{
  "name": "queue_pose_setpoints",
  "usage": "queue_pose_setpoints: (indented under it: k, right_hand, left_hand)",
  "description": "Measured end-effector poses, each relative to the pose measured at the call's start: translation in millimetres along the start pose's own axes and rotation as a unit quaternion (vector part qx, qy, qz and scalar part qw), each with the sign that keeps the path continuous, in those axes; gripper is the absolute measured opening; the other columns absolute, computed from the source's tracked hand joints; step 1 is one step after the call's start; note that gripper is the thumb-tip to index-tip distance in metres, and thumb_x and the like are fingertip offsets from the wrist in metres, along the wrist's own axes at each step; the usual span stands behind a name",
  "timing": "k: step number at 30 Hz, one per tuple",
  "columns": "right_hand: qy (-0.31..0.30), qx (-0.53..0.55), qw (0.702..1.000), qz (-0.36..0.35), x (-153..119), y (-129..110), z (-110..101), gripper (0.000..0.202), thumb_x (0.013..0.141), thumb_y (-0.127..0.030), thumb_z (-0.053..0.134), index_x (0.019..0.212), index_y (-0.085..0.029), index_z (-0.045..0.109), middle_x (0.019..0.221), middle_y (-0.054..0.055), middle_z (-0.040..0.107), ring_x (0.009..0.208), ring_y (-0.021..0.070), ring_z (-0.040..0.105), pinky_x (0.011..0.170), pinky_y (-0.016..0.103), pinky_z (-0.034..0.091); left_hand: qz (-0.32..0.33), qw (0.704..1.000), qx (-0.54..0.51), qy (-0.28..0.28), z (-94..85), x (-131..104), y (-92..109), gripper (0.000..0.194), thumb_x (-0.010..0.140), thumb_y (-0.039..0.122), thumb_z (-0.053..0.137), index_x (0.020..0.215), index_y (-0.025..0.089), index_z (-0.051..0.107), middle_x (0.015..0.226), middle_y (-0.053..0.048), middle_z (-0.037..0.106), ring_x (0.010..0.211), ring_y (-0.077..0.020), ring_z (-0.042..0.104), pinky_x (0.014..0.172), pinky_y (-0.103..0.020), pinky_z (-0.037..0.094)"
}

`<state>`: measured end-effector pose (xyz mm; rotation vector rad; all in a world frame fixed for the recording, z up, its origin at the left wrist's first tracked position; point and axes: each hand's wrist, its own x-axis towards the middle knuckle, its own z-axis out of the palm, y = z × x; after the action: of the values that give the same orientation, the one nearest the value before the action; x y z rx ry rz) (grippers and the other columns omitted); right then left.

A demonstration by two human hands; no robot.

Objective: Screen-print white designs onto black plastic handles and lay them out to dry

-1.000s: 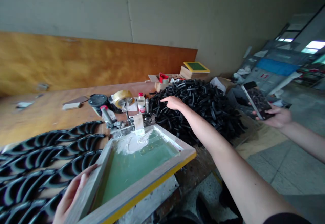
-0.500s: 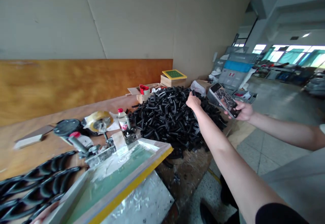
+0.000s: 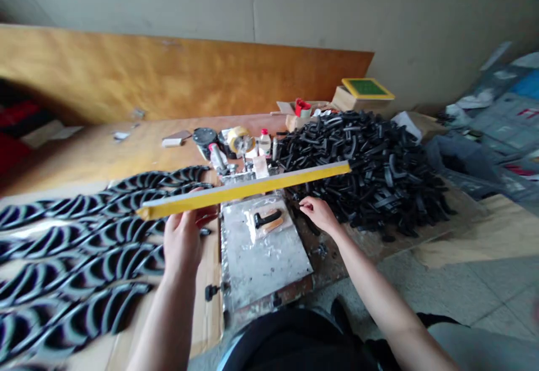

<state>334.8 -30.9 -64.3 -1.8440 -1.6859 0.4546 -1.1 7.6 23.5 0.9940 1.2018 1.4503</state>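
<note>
My left hand [image 3: 183, 237] grips the left end of a screen-printing frame [image 3: 248, 190], which I see edge-on, tilted up, with its yellow side facing me. Below the raised frame is a metal base plate [image 3: 269, 273] covered in clear film. A curved black plastic part [image 3: 268, 218] lies on it, in a tan holder. To the right of the plate, my right hand [image 3: 319, 214] hovers with curled fingers, near the pile of black parts [image 3: 357, 163]. Whether anything is between those fingers is too small to tell.
Rows of curved black parts [image 3: 84, 253] lie on cardboard at the left. Behind the frame stand a red-capped bottle [image 3: 264, 143], a tape roll [image 3: 241, 141] and a dark round tub [image 3: 205, 140]. A green-and-yellow screen [image 3: 368, 88] rests on a box.
My right hand has drawn back from the pile toward the plate. The frame now appears edge-on, exposing the plate and part. My view has turned left; another person's phone has left the picture.
</note>
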Motion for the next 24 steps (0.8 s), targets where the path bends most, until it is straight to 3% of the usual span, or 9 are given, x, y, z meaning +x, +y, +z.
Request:
queue_pose_setpoints:
  k: [4,7,10,13,16,18,21,24]
  right_hand:
    - [-0.060,-0.044,0.986,-0.149,-5,-18,63,0.039,0.087,-0.014,0.064,0.125,-0.022,0.063,0.125,0.009,0.065,0.119,0.0215,0.054,0.104,0.039,0.042]
    - [-0.094,-0.104,0.980,-0.143,5,-21,88,0.039,0.089,-0.015,0.063,0.128,-0.021,0.062,0.121,0.009,0.065,0.117,0.0218,0.054,0.103,0.038,0.041]
    - [-0.100,-0.135,0.978,-0.123,15,-21,92,0.024,0.091,-0.018,0.063,0.113,-0.021,0.069,0.105,0.007,0.065,0.103,0.0201,0.057,0.093,0.033,0.043]
    - [-0.067,-0.136,0.977,-0.148,6,-38,87,0.012,0.092,-0.023,0.063,0.102,-0.020,0.070,0.099,0.006,0.063,0.094,0.0191,0.056,0.086,0.031,0.044]
    - [-0.044,-0.138,0.962,-0.231,-27,-77,90,0.012,0.093,-0.029,0.062,0.098,-0.020,0.069,0.094,0.006,0.063,0.093,0.0203,0.055,0.083,0.031,0.045]
    - [-0.059,-0.134,0.935,-0.323,-52,-101,98,0.014,0.096,-0.028,0.057,0.096,-0.021,0.069,0.092,0.006,0.064,0.094,0.0208,0.056,0.085,0.032,0.044]
    - [-0.076,-0.079,0.912,-0.395,-74,-105,103,0.019,0.098,-0.023,0.052,0.107,-0.023,0.068,0.097,0.004,0.068,0.096,0.0193,0.058,0.090,0.032,0.045]
    - [-0.035,-0.052,0.957,-0.283,-65,-58,79,0.024,0.097,-0.015,0.050,0.108,-0.023,0.069,0.100,0.004,0.071,0.096,0.0176,0.061,0.088,0.030,0.046]
  left_hand:
    - [0.008,0.999,-0.033,0.004,4.7,-1,-4,0.033,0.082,0.048,0.065,0.090,0.017,0.059,0.073,0.000,0.065,0.067,-0.0126,0.062,0.065,-0.025,0.053]
    - [-0.017,0.999,-0.033,0.007,1.0,-18,-20,0.043,0.081,0.052,0.066,0.110,0.021,0.056,0.078,0.000,0.067,0.067,-0.0120,0.061,0.064,-0.024,0.052]
    - [-0.105,0.994,-0.002,-0.030,-7.2,-47,-50,0.049,0.077,0.056,0.069,0.107,0.018,0.061,0.079,-0.001,0.066,0.068,-0.0124,0.061,0.064,-0.024,0.051]
    - [-0.229,0.967,0.029,-0.104,-7.9,-78,-83,0.060,0.074,0.062,0.070,0.110,0.015,0.065,0.088,-0.007,0.070,0.073,-0.0162,0.064,0.066,-0.028,0.054]
    - [-0.318,0.940,-0.002,-0.121,-1.4,-100,-104,0.067,0.074,0.066,0.067,0.118,0.016,0.061,0.102,-0.012,0.072,0.080,-0.0203,0.068,0.065,-0.032,0.056]
    - [-0.329,0.940,-0.032,-0.088,-4.0,-105,-111,0.059,0.073,0.064,0.069,0.106,0.017,0.063,0.092,-0.009,0.072,0.077,-0.0203,0.069,0.060,-0.030,0.055]
    - [-0.323,0.946,0.002,-0.042,-37.6,-99,-121,0.052,0.069,0.064,0.070,0.083,0.015,0.062,0.069,-0.004,0.067,0.065,-0.0184,0.065,0.055,-0.027,0.052]
    - [-0.329,0.936,0.122,0.011,-104.9,-88,-136,0.054,0.069,0.066,0.063,0.080,0.013,0.063,0.065,-0.007,0.069,0.055,-0.0173,0.060,0.051,-0.028,0.049]
